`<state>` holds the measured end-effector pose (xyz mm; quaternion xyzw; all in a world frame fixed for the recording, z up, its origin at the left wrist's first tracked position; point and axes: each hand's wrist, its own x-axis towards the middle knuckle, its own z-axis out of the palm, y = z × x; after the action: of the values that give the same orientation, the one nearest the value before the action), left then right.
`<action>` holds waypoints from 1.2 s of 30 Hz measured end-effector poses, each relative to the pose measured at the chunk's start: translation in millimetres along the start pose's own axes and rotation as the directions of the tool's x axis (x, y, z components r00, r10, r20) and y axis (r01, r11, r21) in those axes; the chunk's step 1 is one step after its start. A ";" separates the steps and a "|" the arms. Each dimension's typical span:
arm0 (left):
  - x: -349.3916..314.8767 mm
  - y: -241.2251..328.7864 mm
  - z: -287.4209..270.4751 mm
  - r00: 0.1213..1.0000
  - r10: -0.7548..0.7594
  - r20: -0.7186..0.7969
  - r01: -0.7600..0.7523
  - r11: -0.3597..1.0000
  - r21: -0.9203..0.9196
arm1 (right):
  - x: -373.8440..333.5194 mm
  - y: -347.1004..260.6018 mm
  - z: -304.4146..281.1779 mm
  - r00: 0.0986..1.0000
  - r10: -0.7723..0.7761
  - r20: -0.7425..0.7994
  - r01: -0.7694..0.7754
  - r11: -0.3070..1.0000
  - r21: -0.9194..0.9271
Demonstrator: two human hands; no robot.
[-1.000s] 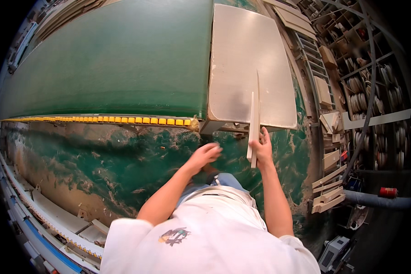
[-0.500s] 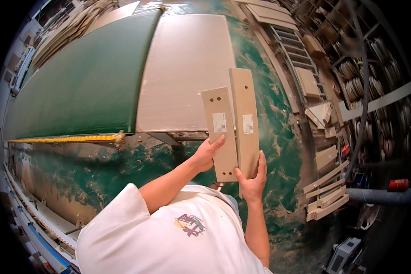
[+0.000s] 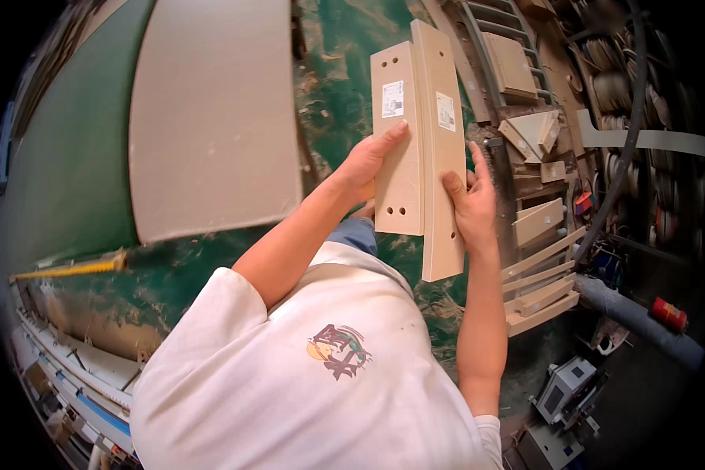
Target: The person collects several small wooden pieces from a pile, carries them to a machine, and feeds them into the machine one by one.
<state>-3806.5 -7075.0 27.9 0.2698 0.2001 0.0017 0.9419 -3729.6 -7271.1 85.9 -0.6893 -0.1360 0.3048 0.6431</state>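
Two long beige boards with drilled holes and white labels are held up in front of me, side by side. The shorter left board [image 3: 399, 172] has a pair of holes near each end. Around its left edge wraps my left hand [image 3: 374, 160], thumb lying on its face and the other fingers hidden behind. The longer right board [image 3: 442, 204] lies along it and sticks out past both ends. My right hand [image 3: 473, 200] grips this board's right edge low down, its thumb against the edge and its index finger stretched upward.
A light-topped table [image 3: 219, 117] stands left, beside a green belt [image 3: 70, 149] with a yellow edge strip [image 3: 70, 266]. To the right are a roller rack [image 3: 497, 23], stacked boards [image 3: 509, 66], loose slats [image 3: 544, 298], a grey pipe [image 3: 642, 321] and a red cylinder [image 3: 669, 314].
My view has turned right, so the table sits farther left. Both boards have risen in the picture, and my right hand is now at the longer board's right edge.
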 end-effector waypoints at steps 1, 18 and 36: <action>31.8 8.0 6.6 0.999 -0.037 0.003 0.037 0.999 -0.007 | 30.5 -6.9 -17.1 0.999 0.036 0.008 -0.036 0.999 -0.008; 457.7 168.6 145.5 0.949 0.307 -0.076 -0.265 0.904 0.336 | 472.3 -124.7 -175.4 0.973 0.026 0.229 0.005 0.991 -0.133; 774.2 551.2 67.9 0.480 0.731 -0.486 -0.541 0.682 0.492 | 1001.6 -192.5 12.6 0.705 -0.436 0.559 0.704 0.522 -0.482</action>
<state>-3010.9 -6552.5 69.9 0.4326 0.3955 0.4200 0.6928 -2919.2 -6654.3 27.1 -0.7136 -0.5761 0.1253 0.3784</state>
